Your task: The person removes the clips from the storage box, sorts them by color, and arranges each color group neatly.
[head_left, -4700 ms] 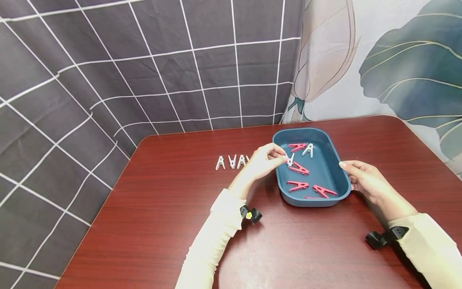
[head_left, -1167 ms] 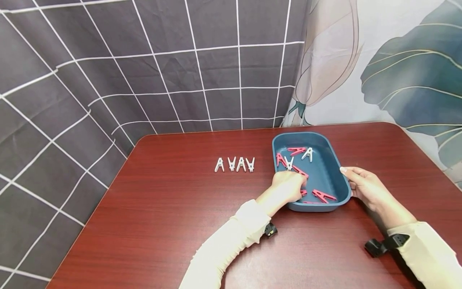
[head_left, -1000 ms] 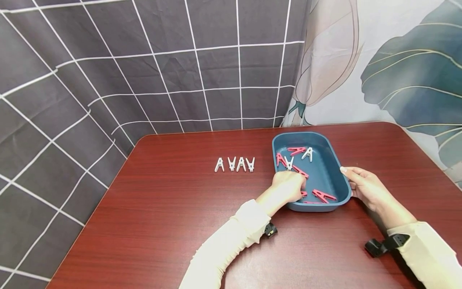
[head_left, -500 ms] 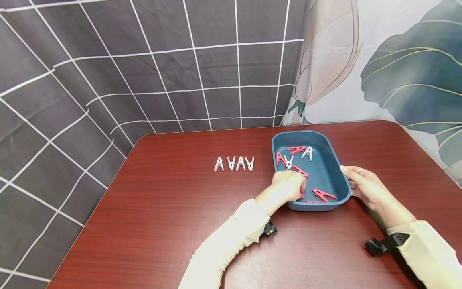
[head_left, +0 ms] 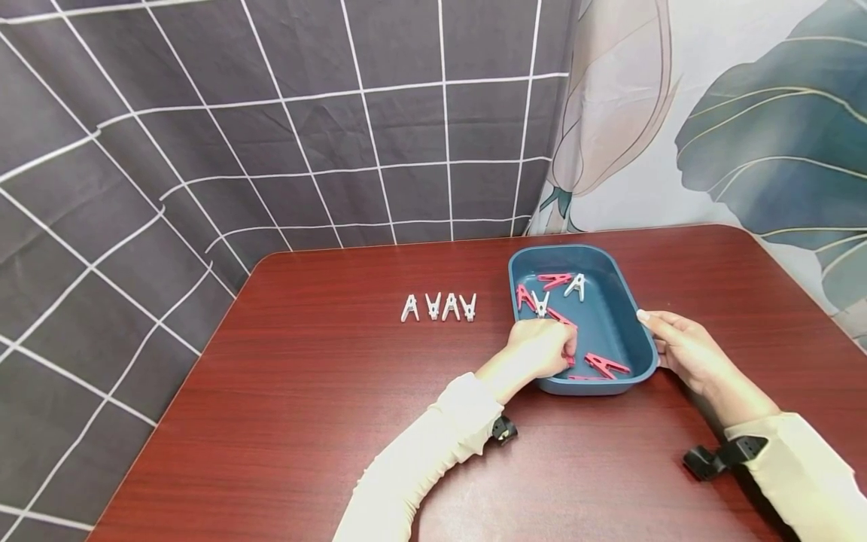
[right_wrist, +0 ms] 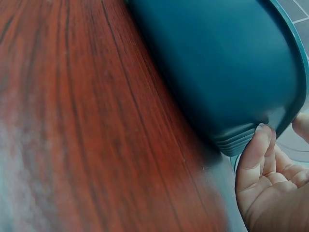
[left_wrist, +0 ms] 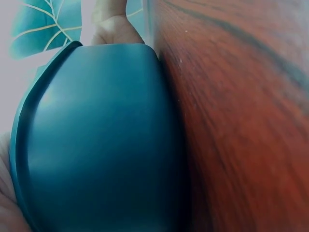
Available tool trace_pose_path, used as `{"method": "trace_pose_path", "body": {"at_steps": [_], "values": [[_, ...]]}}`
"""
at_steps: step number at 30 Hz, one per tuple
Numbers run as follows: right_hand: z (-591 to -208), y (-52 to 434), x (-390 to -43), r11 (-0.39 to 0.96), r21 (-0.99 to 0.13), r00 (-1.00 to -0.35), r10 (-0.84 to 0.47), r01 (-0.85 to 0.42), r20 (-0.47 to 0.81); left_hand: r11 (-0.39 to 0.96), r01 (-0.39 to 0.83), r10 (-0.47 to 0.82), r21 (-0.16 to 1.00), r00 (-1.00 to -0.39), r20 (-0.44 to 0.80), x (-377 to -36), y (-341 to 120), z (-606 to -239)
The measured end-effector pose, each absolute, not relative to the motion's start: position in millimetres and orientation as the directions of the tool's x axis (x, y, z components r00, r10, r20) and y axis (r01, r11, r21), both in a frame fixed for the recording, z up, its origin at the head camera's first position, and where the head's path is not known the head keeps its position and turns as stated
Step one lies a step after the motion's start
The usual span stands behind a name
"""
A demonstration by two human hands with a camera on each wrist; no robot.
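In the head view, a blue plastic bin stands on the table with several clothespins in it. My left hand reaches over its near left side, fingers curled down around a red clothespin that is mostly hidden beneath them. Just beyond that hand lie a white clothespin and another red clothespin. My right hand grips the bin's right side, thumb on the rim. In the right wrist view, the right hand's fingers touch the outer wall at its ridged corner.
Left of the bin, several white clothespins lie in a row on the brown table, alternately turned. A grey checked cloth hangs behind the table, with a leaf-patterned cloth at the right.
My left hand has let go of a white clothespin in the bin and moved nearer, to the red one. Over the last second, that red clothespin shifts slightly. My right hand stays put.
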State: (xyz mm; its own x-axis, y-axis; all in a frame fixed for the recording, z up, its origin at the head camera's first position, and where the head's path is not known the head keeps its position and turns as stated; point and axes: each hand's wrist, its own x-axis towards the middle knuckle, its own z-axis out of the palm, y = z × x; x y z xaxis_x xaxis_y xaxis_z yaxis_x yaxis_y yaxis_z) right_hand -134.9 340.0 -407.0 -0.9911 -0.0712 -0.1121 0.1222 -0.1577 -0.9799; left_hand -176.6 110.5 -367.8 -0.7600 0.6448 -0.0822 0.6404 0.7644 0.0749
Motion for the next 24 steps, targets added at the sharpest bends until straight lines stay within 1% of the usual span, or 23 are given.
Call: {"method": "trace_pose_path", "body": {"at_steps": [6, 12, 15, 18, 21, 24], "values": [[-407.2, 340.4, -134.7, -0.153, -0.981, -0.992, -0.071, 0.115, -0.105, 0.737, 0.663, 0.669, 0.132, -0.743, 0.004, -176.6, 106.3, -369.7], [-407.8, 340.4, -133.4, -0.148, -0.982, -0.992, -0.064, 0.115, -0.107, 0.659, 0.719, 0.717, 0.222, -0.689, 0.105, -179.8, 99.9, -371.5], [-407.6, 339.8, -133.2, -0.147, -0.982, -0.992, -0.059, 0.117, -0.109, 0.594, 0.745, 0.735, 0.303, -0.656, 0.172, -183.3, 95.8, -371.6], [-407.2, 339.5, -133.3, -0.140, -0.983, -0.992, -0.059, 0.119, -0.112, 0.519, 0.745, 0.732, 0.419, -0.640, 0.231, -187.9, 92.2, -371.0], [-406.6, 339.6, -133.7, -0.133, -0.984, -0.992, -0.063, 0.121, -0.113, 0.444, 0.715, 0.716, 0.540, -0.646, 0.266, -192.5, 89.3, -370.0], [-406.0, 339.8, -134.3, -0.128, -0.984, -0.991, -0.066, 0.122, -0.115, 0.411, 0.667, 0.683, 0.621, -0.677, 0.275, -195.1, 88.1, -369.0]]}}
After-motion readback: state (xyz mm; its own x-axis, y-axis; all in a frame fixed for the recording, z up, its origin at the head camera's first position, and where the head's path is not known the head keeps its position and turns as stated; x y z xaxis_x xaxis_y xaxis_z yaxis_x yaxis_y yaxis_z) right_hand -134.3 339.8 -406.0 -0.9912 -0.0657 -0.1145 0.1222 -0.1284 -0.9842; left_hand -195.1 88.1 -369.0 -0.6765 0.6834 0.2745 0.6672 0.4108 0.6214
